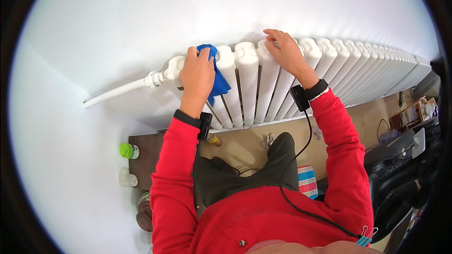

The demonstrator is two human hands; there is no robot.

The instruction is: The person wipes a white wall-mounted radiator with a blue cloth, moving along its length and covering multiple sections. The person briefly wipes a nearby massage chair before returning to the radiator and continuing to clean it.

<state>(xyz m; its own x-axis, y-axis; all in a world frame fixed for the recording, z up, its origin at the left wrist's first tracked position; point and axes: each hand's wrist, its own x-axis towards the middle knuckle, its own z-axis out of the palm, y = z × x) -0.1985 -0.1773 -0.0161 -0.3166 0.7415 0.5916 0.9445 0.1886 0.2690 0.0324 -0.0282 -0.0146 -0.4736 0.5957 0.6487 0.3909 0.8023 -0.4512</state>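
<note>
A white column radiator (247, 64) runs along the wall in front of me, curving away to the right. Near its left end, my left hand (199, 74) grips a blue cloth (219, 81) against the top of a column. Part of the cloth hangs down over the front of the columns. My right hand (286, 52) rests on the radiator top a few columns further right, fingers loosely bent and apart, with nothing visible in it. Its fingertips reach towards the wall side.
A white pipe (116, 92) joins the radiator's left end. On a dark table (144, 162) stands a green-lidded jar (129, 150). A yellow can (214, 139) and a crumpled tissue (268, 140) lie on the floor. A black chair (392, 180) stands at right. Cables trail from both wrists.
</note>
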